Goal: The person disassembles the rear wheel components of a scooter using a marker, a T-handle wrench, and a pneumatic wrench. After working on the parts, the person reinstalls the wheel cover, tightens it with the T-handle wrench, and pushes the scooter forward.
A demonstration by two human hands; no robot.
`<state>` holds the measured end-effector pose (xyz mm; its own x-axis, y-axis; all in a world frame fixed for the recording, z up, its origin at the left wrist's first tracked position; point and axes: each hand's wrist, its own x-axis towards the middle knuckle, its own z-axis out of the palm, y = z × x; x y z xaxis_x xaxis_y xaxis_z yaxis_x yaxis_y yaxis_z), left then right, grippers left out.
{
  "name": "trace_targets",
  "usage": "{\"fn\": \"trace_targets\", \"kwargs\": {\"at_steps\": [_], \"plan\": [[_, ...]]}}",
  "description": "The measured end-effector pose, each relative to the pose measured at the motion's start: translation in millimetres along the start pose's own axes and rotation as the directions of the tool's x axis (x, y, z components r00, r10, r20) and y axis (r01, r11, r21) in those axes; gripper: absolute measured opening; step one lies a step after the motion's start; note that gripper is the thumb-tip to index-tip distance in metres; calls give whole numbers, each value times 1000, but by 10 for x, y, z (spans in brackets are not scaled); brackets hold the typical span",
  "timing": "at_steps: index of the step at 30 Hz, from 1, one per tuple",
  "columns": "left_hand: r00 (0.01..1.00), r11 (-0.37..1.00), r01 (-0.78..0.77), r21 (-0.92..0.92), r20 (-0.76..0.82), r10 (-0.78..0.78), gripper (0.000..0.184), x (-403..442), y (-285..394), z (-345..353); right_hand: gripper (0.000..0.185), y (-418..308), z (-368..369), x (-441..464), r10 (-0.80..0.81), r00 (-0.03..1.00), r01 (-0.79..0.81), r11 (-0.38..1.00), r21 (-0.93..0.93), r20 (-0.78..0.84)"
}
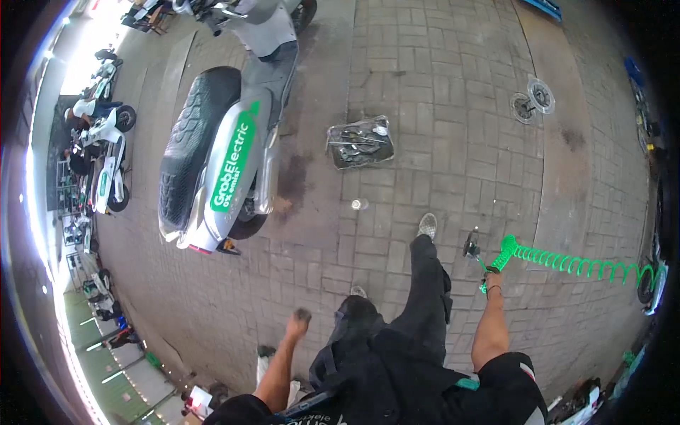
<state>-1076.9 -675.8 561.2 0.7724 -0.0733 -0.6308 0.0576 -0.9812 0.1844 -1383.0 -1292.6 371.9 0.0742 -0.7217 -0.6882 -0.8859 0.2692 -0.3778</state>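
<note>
My right hand [494, 279] is out to the right, closed around a bunched part of a green coiled air hose [567, 263]. Green loops stick out above and below the fingers. Just left of that hand is a small dark tool-like piece [471, 244]; whether it joins the hose, I cannot tell. My left hand [298, 324] hangs low at the left with its fingers curled. A dark grey patch covers the finger end, and I cannot make out whether it is a glove or a held thing.
A white electric scooter [234, 159] with a black seat stands at the left front. On the brick floor ahead sits a tray [361, 161] of metal parts. Clear round pieces [540, 96] lie farther right. Other scooters [106, 177] and a person [92, 108] are at far left.
</note>
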Motion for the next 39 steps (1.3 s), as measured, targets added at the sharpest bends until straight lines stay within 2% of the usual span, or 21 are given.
{"fn": "trace_targets", "kwargs": {"at_steps": [2,4,5,6,10,11,13,15,17,18,19,20,21,22,23,25,27,32,35,37,39], "plan": [[996,914,-35,-404,57,63,33,641,565,-69,26,242,-4,673,-21,1000,22,994,107,-4],[991,839,86,-537,130,-19,39,650,1701,-580,24,585,-96,1210,-295,955,229,778,-585,-19],[977,730,188,-657,199,-73,45,658,2172,-776,21,323,-156,1252,-344,934,331,935,-131,-95],[980,729,176,-662,190,-64,45,713,2238,-715,21,148,-197,1369,-352,931,339,933,-125,-103],[981,999,-25,-24,191,29,37,587,1820,-157,17,-1113,-697,1234,47,998,-53,991,124,49],[938,938,-315,146,197,284,35,649,1402,151,18,-1563,-804,1166,203,974,-226,920,319,105],[964,992,120,-40,242,-107,35,415,2061,-230,17,-2517,-1146,913,-53,994,56,998,-27,100],[950,921,241,-306,267,-160,37,468,2312,-345,20,-2492,-1161,1461,-347,922,368,924,-103,172],[902,920,342,-192,340,-264,36,906,2191,-4,23,-2418,-1124,2264,-578,725,680,517,-520,374],[913,911,337,-237,318,-255,36,1166,2200,64,24,-3015,-1251,1997,-235,940,237,971,21,246],[935,987,-157,47,329,133,37,1462,2332,39,23,-3221,-1268,2130,-121,958,83,984,156,258],[783,736,-598,317,429,451,38,1826,2596,-13,21,-3726,-1419,1962,-194,954,203,979,-18,229],[801,752,-582,310,374,467,38,2180,2896,-30,21,-4141,-1489,1875,-18,972,-45,964,264,233],[823,779,-531,335,423,379,39,2441,3248,-89,18,-3791,-1480,2640,-371,888,434,872,-225,272],[842,790,-482,379,451,297,40,3051,3645,-319,32,-3545,-1395,3291,-461,803,571,778,-262,378],[906,1000,-8,-16,423,14,42,4060,4448,-723,36,-5055,-1765,2468,74,960,-143,959,245,270],[935,937,-269,-225,174,310,47,5214,5278,-1230,34,-5737,-1887,2560,38,967,-100,966,239,254],[866,755,-435,-490,-457,202,45,5473,7873,-4704,31,-7286,-1826,3045,24,965,-71,983,171,261],[832,687,-393,-611,-554,-17,39,5998,7941,-5329,31,-7998,-1579,3824,79,935,-102,993,50,347],[644,793,-272,-546,-715,-272,30,6484,7586,-5172,27,-8762,-1377,4296,93,908,-91,996,-24,409],[311,893,163,-419,-837,-450,26,6905,7048,-4673,28,-9617,-1055,4617,31,888,6,997,-81,460]]}}
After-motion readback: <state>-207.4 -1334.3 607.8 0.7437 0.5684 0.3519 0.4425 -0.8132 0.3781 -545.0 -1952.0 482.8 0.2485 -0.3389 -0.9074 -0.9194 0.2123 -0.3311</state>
